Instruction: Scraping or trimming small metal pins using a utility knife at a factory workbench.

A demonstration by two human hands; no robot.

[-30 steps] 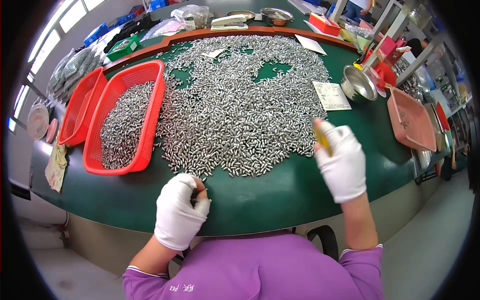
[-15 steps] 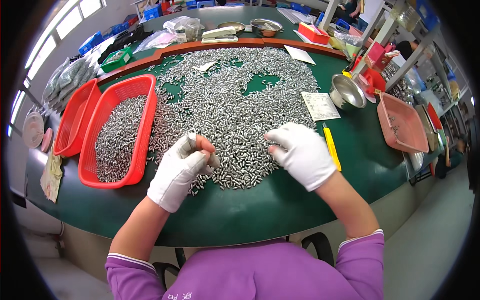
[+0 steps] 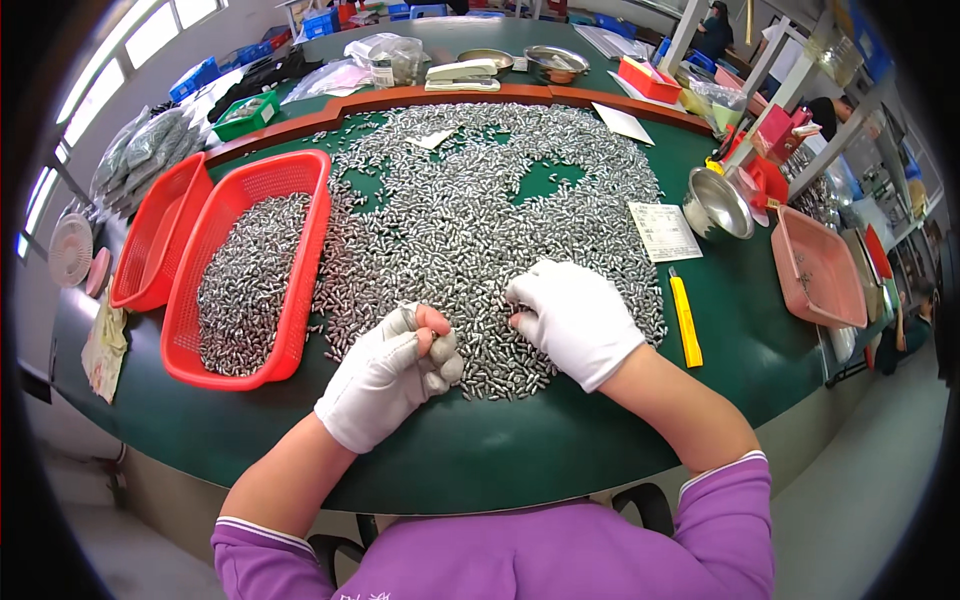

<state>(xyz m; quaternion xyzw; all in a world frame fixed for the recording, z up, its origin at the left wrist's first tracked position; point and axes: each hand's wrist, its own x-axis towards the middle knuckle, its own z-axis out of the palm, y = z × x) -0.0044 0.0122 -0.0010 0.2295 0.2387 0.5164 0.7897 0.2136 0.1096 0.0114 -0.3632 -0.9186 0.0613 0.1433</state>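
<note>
A wide spread of small silvery metal pieces, bullet-shaped point(image 3: 430, 230), covers the middle of the green table point(image 3: 480, 460). At its near left edge is my left hand point(image 3: 385, 375), in a white glove with bare thumb and index tips. Its fingers are curled and the tips pinched; anything between them is too small to name. My right hand point(image 3: 578, 318), gloved likewise, rests over the near right part of the spread, fingers bent down and thumb tip against the pieces. What it pinches is hidden. A red perforated basket point(image 3: 315, 260), partly filled with the same pieces, stands to the left.
Another red basket point(image 3: 150, 245) leans at the far left. Right of the spread lie a yellow utility knife point(image 3: 686, 320), a printed slip point(image 3: 664, 232), a steel bowl point(image 3: 718, 203) and a pink tray point(image 3: 822, 300). A brown wooden strip point(image 3: 395, 100) borders the back; a stapler point(image 3: 462, 76) sits beyond.
My right hand has moved left and closer to my left hand, its fingers now lower on the pieces. My left fingers have curled in more. The view has shifted slightly.
</note>
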